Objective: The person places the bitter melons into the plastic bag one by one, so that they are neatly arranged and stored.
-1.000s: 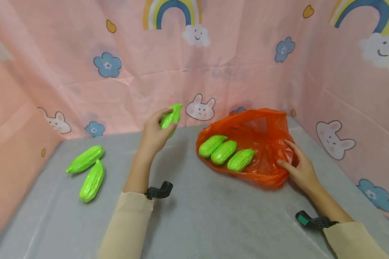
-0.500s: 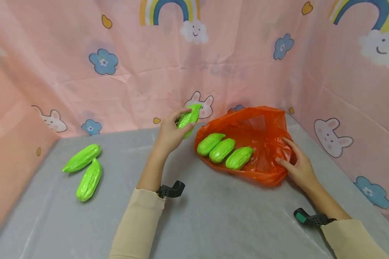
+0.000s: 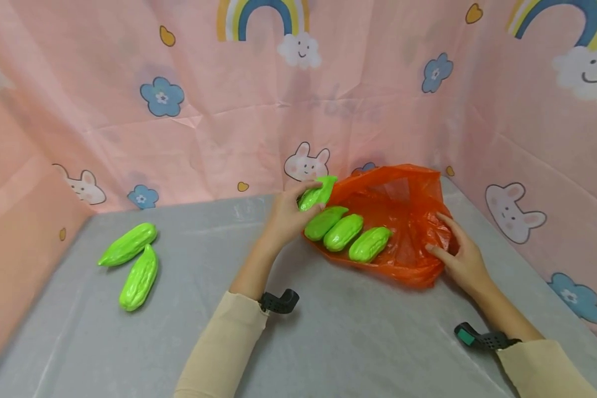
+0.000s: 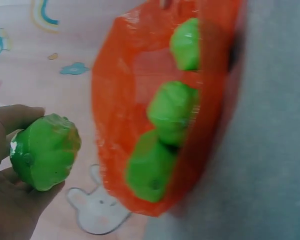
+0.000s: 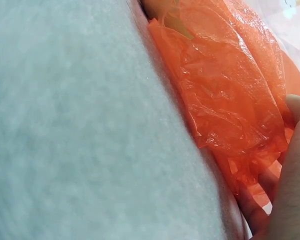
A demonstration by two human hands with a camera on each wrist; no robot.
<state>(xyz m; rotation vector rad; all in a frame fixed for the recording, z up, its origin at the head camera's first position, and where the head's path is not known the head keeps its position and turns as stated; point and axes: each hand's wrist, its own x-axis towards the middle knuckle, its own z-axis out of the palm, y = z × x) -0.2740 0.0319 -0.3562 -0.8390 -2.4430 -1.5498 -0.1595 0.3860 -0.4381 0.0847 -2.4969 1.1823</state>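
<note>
My left hand (image 3: 284, 216) grips a bright green bitter melon (image 3: 320, 192), glossy and ridged with a pointed tip, near the left side of a red plastic bag (image 3: 409, 232). In the left wrist view, that melon (image 4: 46, 152) faces the camera blunt end first, between thumb and fingers. Three more melons (image 3: 342, 232) lie side by side inside the bag's wide mouth. On the bag's right side, my right hand (image 3: 465, 262) holds the crumpled plastic; in the right wrist view, fingers reach underneath the film (image 5: 225, 100) with the thumb above.
Two further bitter melons (image 3: 139, 277) lie at the left of the grey table (image 3: 328, 337), one tip touching the other. Pink printed cloth (image 3: 219, 132) walls in the back and both sides. A black band (image 3: 278, 301) sits on each wrist.
My left hand has carried its bitter melon rightward across the table and then down to the bag's left edge. The right hand and the bag stay put.
</note>
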